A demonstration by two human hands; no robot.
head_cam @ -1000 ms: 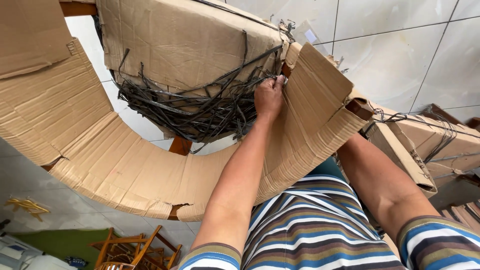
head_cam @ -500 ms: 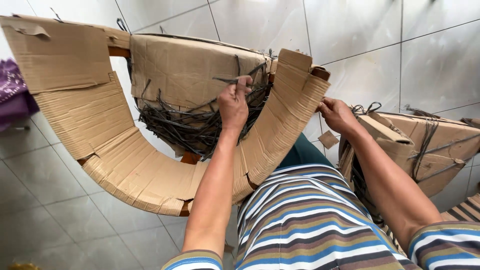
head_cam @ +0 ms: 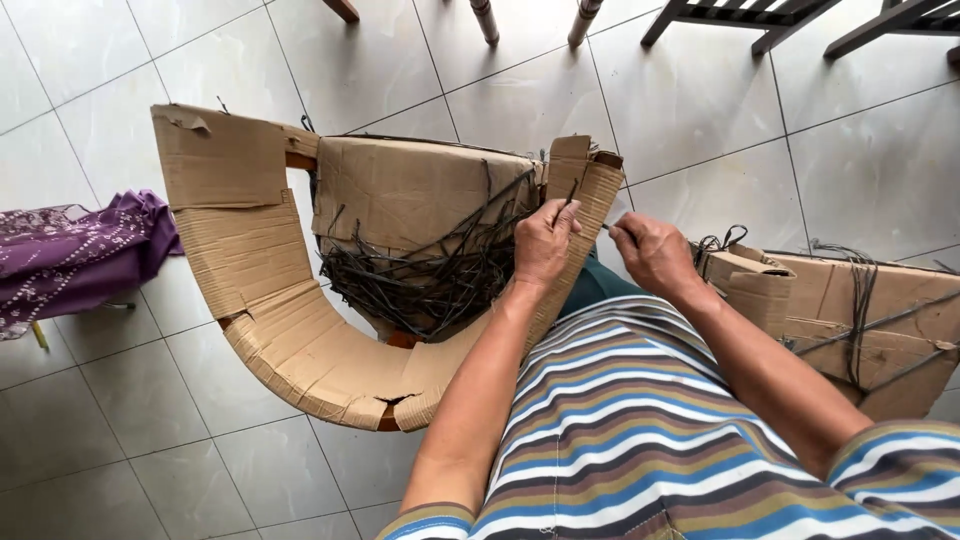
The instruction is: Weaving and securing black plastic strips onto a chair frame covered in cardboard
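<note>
On the pale tiled floor (head_cam: 780,110) stands a curved piece of furniture wrapped in brown cardboard (head_cam: 270,300), its arc sweeping from upper left down and round to the right, with a flat cardboard-covered panel (head_cam: 410,190) set inside the curve. To the right lies a second cardboard-wrapped bundle (head_cam: 860,320), bound with dark straps. At the left edge a purple patterned cloth (head_cam: 70,255) lies crumpled on the tiles, well apart from the hands. Dark wooden chair legs (head_cam: 720,15) show along the top edge. A tangle of dark straps (head_cam: 430,275) hangs loosely across the lower part of the inner panel. The left hand (head_cam: 543,243) rests against the upright cardboard end at the right of the curve, fingers closed, pinching one thin dark strap that sticks up above the thumb. The right hand (head_cam: 655,252) hovers just beside it, fingers curled shut round something small and dark; what it is cannot be made out.
</note>
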